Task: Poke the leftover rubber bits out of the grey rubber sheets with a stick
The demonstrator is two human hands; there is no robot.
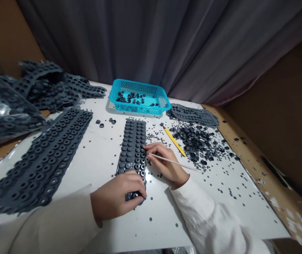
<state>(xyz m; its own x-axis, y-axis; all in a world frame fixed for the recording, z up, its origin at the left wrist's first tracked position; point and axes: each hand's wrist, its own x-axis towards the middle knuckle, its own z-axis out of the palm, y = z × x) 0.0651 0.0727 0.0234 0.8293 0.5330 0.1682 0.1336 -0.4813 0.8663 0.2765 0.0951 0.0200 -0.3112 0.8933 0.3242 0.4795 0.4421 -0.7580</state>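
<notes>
The person's left hand (pixel 116 197) was curled over the near end of a dark gray rubber strip (pixel 132 151), fingers together and clamped on it, hiding whatever lay beneath. The right hand (pixel 167 165) pinched a thin stick (pixel 174 162) with its fingers together, and the stick's tip was lost among the fingers at the strip's edge, so I couldn't tell exactly what it touched. The strip lay at the middle of a white board (pixel 214 190), scattered with tiny dark bits. At 9 o'clock lay a longer rubber sheet (pixel 40 162), its near end running close to the left sleeve (pixel 42 225). A blue basket (pixel 139 84) of loose rubber rings (pixel 132 98) sat at 12 o'clock, and a heap of rubber pieces (pixel 195 143) lay at 2 o'clock beside a yellow pencil (pixel 174 141). A shiny bag (pixel 5 109), cut off by the frame, lay at 10 o'clock. A gray curtain (pixel 151 38) hung behind, and a wooden ledge (pixel 267 169) edged the board at 3 o'clock.
</notes>
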